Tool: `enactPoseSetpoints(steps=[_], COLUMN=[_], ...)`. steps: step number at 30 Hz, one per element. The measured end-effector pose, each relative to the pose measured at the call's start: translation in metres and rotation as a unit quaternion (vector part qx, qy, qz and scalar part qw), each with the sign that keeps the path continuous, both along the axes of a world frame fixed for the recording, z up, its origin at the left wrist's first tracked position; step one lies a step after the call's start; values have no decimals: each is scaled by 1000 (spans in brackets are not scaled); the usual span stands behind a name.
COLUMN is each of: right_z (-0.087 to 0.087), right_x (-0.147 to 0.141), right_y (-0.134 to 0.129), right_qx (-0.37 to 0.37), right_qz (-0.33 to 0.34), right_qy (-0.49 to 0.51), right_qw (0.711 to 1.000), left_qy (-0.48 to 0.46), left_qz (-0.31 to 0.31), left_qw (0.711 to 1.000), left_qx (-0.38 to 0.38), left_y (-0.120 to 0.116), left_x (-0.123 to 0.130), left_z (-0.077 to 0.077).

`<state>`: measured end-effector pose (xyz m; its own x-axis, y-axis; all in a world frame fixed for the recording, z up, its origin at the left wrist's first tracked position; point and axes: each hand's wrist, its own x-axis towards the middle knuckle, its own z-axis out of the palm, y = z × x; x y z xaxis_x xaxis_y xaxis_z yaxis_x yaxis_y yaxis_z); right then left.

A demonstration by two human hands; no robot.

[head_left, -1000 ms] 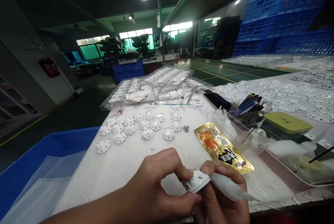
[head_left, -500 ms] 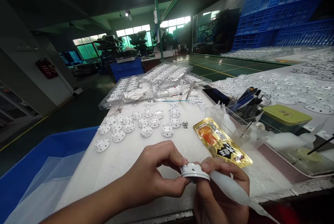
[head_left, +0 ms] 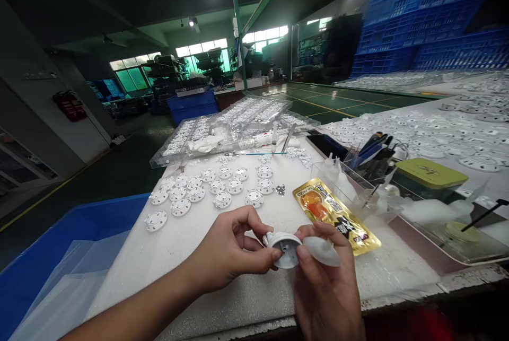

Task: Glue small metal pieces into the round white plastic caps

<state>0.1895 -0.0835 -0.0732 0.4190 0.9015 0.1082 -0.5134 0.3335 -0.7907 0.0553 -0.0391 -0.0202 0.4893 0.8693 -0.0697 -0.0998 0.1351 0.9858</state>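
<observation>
White round housing [head_left: 288, 256] is held near five o'clock in the head view, over the table [head_left: 167, 264], its hollow side turned toward the camera. Its rim is pinched at nine o'clock by the left hand [head_left: 223, 250] and at three by the right hand [head_left: 330, 282], where a translucent bottle [head_left: 323, 251] is also held. At two o'clock from it, a gold packet [head_left: 338, 219] is seen; at ten, white discs [head_left: 196, 194] are spread.
</observation>
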Motion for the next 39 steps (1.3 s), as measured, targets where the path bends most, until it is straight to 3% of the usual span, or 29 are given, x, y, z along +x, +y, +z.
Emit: enactPoseSetpoints(steps=[5,9,12,15,18,21,32,34,36,39], right_z=[3,12,18,18,11,7,7,7,6,5], right_x=[4,17,25,30,34,37,36,37,37,37], right_y=[4,-1,-3,1,7,9,6,6,6,6], right_qx=[-12,15,59,69,39,33,35,36,35,25], right_qz=[-91,-158,-197,-187,-133,-119,-104,-106,-106,-105], right_qy=[33,-4,-14,6,52,61,44,39,37,49], right_qw=[995,987,979,980,989,991,993,993,993,993], left_qy=[-132,-164,-107,46,173,224,276,295,313,356], left_qz=[17,10,1,42,76,61,51,54,49,12], left_qw=[986,976,991,998,966,932,904,881,838,720], left_qx=[-103,-145,-85,30,179,279,322,367,445,595], left_y=[7,8,4,-1,-3,-3,-3,-4,-7,-14], left_x=[4,8,7,5,3,2,1,1,2,4], left_z=[-4,-11,-12,-10,-11,-14,-15,-15,-16,-17])
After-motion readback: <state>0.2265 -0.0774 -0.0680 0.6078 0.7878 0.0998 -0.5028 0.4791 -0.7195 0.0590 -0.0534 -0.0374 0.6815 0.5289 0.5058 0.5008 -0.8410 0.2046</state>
